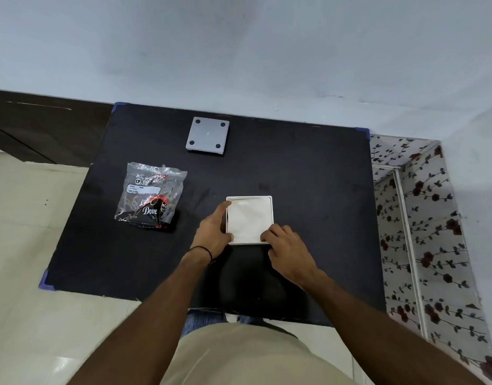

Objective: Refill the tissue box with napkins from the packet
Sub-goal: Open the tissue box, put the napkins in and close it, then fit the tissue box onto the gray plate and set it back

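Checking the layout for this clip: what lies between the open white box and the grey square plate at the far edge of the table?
Nothing: in the head view only bare black table separates the white box from the grey plate.

Box [249, 219] on the table [308, 190], napkins [249, 220] in it, packet [150, 195] to its left, lid [207, 135] behind it.
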